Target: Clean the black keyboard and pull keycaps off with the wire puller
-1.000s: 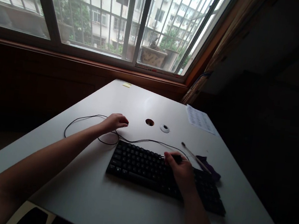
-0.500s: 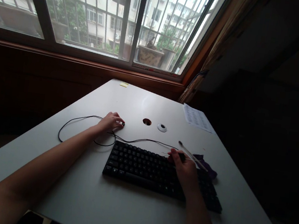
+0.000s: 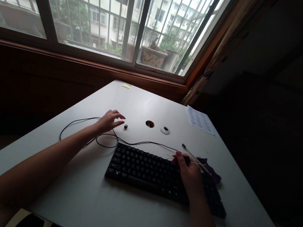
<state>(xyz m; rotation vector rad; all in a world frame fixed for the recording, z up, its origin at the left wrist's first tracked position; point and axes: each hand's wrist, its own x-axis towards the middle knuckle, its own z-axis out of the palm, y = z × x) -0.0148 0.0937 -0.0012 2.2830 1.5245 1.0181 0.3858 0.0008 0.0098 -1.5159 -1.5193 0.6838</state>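
Keyboard (image 3: 143,168), one; loose keycap (image 3: 125,126), apparently one

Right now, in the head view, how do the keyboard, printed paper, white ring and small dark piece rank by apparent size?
Largest to smallest:
1. Keyboard
2. Printed paper
3. White ring
4. Small dark piece

The person's left arm (image 3: 48,164) stretches farther across, the left hand (image 3: 109,120) with thumb and fingers (image 3: 118,116) parted. The right arm (image 3: 204,220) reaches from near right, the right hand (image 3: 190,172) curled in a pinch.
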